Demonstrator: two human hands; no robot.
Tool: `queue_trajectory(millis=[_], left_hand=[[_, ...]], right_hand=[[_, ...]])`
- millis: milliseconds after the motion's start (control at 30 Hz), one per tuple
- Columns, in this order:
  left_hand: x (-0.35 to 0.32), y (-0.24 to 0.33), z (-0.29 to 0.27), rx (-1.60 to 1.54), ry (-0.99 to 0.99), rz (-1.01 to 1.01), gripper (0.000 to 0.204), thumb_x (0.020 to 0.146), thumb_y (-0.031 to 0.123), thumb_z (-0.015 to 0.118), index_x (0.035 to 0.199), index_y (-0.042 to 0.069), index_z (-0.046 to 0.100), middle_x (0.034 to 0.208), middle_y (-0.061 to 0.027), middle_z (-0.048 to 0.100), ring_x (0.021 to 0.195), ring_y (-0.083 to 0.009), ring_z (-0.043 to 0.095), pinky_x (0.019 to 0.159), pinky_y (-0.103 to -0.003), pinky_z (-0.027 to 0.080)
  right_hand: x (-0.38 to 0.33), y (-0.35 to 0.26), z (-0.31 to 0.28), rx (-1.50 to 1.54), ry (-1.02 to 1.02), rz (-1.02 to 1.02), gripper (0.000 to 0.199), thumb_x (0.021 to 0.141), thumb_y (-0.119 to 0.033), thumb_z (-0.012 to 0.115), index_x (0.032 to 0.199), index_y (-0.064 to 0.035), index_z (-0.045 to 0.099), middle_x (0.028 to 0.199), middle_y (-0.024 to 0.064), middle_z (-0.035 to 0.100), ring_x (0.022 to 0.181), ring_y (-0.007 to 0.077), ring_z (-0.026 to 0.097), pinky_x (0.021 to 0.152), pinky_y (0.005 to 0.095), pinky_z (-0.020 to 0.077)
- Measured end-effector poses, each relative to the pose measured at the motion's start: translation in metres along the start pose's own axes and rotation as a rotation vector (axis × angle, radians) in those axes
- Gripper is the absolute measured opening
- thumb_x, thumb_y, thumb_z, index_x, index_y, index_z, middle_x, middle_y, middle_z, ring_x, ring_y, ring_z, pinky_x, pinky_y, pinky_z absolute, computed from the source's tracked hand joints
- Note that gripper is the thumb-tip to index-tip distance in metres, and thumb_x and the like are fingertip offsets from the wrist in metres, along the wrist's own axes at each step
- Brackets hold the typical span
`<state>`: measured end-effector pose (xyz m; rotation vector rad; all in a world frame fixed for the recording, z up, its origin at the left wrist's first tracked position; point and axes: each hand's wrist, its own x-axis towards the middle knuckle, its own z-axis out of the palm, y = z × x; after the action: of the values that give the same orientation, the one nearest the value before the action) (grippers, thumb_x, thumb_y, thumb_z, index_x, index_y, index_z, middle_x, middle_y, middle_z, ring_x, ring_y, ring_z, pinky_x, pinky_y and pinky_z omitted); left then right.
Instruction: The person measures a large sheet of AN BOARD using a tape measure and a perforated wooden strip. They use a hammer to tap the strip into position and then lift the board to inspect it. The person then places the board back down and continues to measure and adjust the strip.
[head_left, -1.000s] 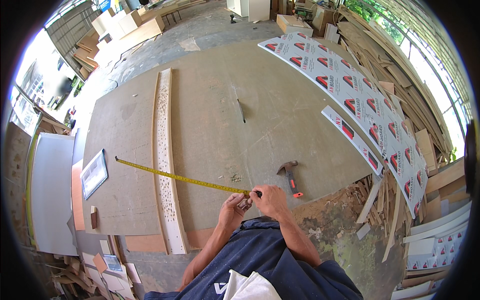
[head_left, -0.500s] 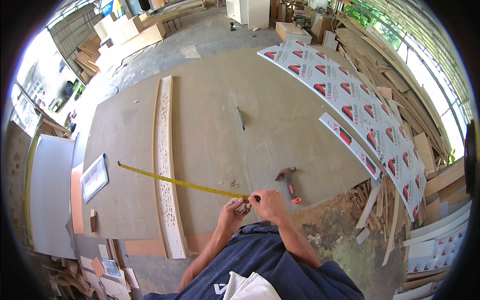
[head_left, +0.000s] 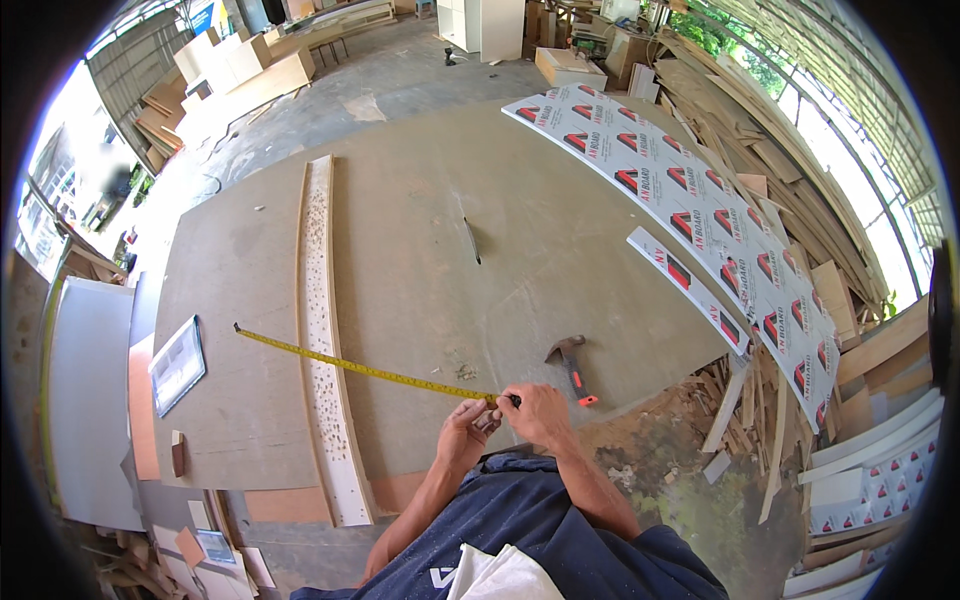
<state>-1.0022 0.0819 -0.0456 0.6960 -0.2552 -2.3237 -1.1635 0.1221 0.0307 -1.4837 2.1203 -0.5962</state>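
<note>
A tape measure's yellow blade (head_left: 380,374) stretches out to the left from my hands, its dark end hook above the tabletop. My right hand (head_left: 538,414) is closed around the tape measure's case, of which only a dark bit shows. Just left of it, my left hand (head_left: 464,432) has its fingers curled up at the blade where it meets the case. The blade passes over a long, narrow white panel strip (head_left: 322,400) with brown specks, lying lengthwise on the large brown worktable (head_left: 410,260). A claw hammer (head_left: 573,372) with a black and orange handle rests right of my hands.
A thin dark saw blade (head_left: 472,241) stands up from the tabletop. Printed white boards (head_left: 690,190) and a smaller offcut (head_left: 690,290) lie along the right side. A tablet-like flat panel (head_left: 177,366) and a small wood block (head_left: 178,453) sit at left. Scrap wood (head_left: 735,405) heaps beside the table.
The view has shifted slightly, so the table and its things sit a little further left in the picture. My hands and the extended tape measure keep nearly the same pose.
</note>
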Motion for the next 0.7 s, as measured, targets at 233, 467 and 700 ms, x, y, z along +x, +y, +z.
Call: queue_trajectory(millis=[233, 467, 700], left_hand=[[0.000, 0.000, -0.004, -0.061, -0.016, -0.034, 0.009, 0.099, 0.010, 0.059, 0.099, 0.003, 0.064, 0.099, -0.0113, 0.072, 0.089, -0.0206, 0.070, 0.085, -0.035, 0.054], [0.009, -0.004, -0.015, -0.093, -0.045, -0.094, 0.006, 0.098, 0.011, 0.062, 0.099, 0.005, 0.063, 0.097, -0.0110, 0.071, 0.089, -0.0205, 0.071, 0.084, -0.035, 0.055], [0.012, -0.001, -0.014, -0.099, 0.019, -0.127, 0.006, 0.098, 0.011, 0.063, 0.098, 0.005, 0.061, 0.096, -0.0110, 0.071, 0.086, -0.0204, 0.071, 0.085, -0.035, 0.055]], right_hand=[[-0.004, -0.011, -0.001, -0.037, 0.022, -0.002, 0.026, 0.089, -0.034, 0.063, 0.088, -0.0101, 0.075, 0.077, 0.0158, 0.071, 0.078, 0.0376, 0.069, 0.069, 0.0474, 0.0539], [-0.005, -0.011, 0.006, -0.105, 0.036, 0.029, 0.026, 0.089, -0.032, 0.064, 0.089, -0.0077, 0.074, 0.077, 0.0176, 0.069, 0.077, 0.0393, 0.068, 0.067, 0.0471, 0.0523], [-0.001, -0.016, 0.009, -0.114, 0.030, 0.099, 0.026, 0.090, -0.031, 0.063, 0.092, -0.0077, 0.075, 0.077, 0.0188, 0.068, 0.075, 0.0399, 0.067, 0.065, 0.0471, 0.0511]])
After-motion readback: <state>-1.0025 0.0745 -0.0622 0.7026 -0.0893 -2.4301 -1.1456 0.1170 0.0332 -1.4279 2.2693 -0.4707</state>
